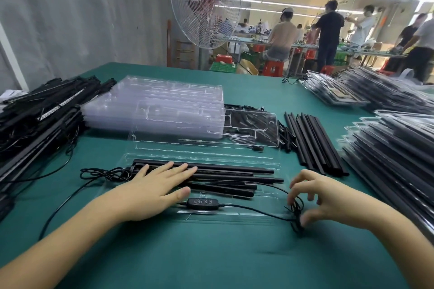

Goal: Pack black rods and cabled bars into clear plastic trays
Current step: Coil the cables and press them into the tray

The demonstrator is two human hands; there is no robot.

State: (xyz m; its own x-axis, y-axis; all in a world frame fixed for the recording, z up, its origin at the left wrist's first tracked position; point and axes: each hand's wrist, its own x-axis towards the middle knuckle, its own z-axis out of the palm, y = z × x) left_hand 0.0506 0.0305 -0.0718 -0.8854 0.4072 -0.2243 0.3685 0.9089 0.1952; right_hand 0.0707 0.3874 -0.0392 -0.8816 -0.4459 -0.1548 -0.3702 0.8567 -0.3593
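A clear plastic tray (270, 212) lies on the green table in front of me with several black rods and bars (234, 175) in it. My left hand (155, 185) lies flat on the left ends of those bars, fingers straight. A black cable with an inline button controller (203, 201) runs across the tray's near side. My right hand (326, 202) pinches the bundled end of that cable (296, 218) at the tray's right edge. More cable (105, 173) is coiled left of the tray.
A stack of empty clear trays (159, 105) stands behind, with one loose tray (234, 145) leaning off it. Loose black rods (314, 143) lie at the right. Packed trays (394, 148) are piled far right, cabled bars (40, 110) far left. A fan (204, 4) and workers stand beyond.
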